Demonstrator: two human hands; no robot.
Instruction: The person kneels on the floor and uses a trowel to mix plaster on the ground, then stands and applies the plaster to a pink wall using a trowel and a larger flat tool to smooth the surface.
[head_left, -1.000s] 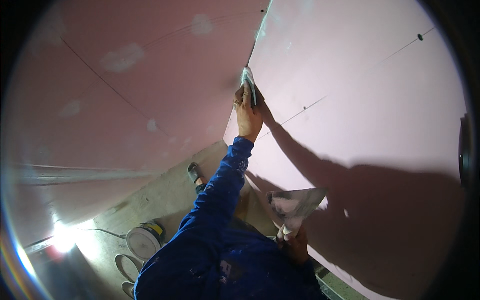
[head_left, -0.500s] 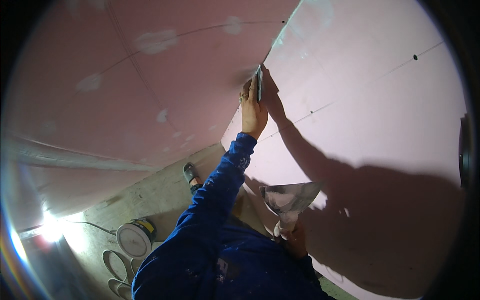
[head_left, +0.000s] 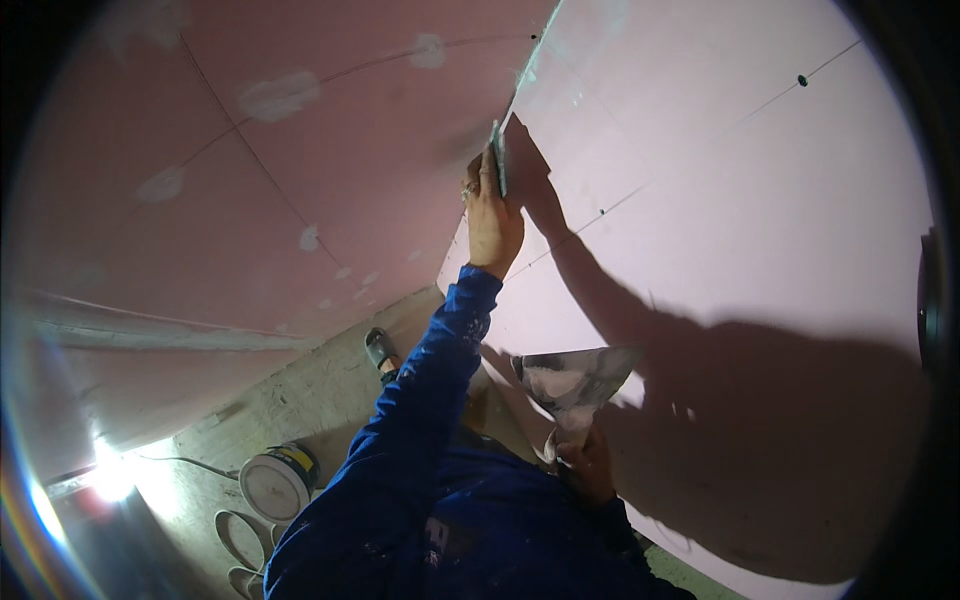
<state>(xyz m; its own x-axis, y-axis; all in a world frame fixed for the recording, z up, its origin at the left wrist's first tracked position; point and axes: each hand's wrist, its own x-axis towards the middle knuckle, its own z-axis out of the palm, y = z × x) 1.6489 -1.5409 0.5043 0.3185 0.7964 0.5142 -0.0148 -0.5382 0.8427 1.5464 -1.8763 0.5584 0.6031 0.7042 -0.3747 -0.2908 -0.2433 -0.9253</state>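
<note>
My left hand (head_left: 493, 225) reaches up to the seam where two pink wallboards meet. Its fingers are closed on a putty knife (head_left: 500, 160), seen nearly edge-on, whose blade lies against the seam; the handle is hidden by the hand. Low in front of my body, my right hand (head_left: 592, 470) grips the handle of a wide triangular taping knife (head_left: 612, 375). Pale joint compound (head_left: 555, 383) is smeared over that wide blade. The seam (head_left: 537, 48) shows a light strip of filler above my left hand.
Several whitish filler patches (head_left: 280, 97) dot the left wallboard (head_left: 370, 180). Dark holes (head_left: 802, 81) mark the right wallboard (head_left: 720, 200), where my shadow falls. On the concrete floor stand a lidded bucket (head_left: 272, 488), a looped cable (head_left: 238, 540) and a bright lamp (head_left: 112, 475).
The view has shifted, so the walls sit further left in it. My left hand has slid slightly up along the seam with the putty knife. My right hand still holds the taping knife.
</note>
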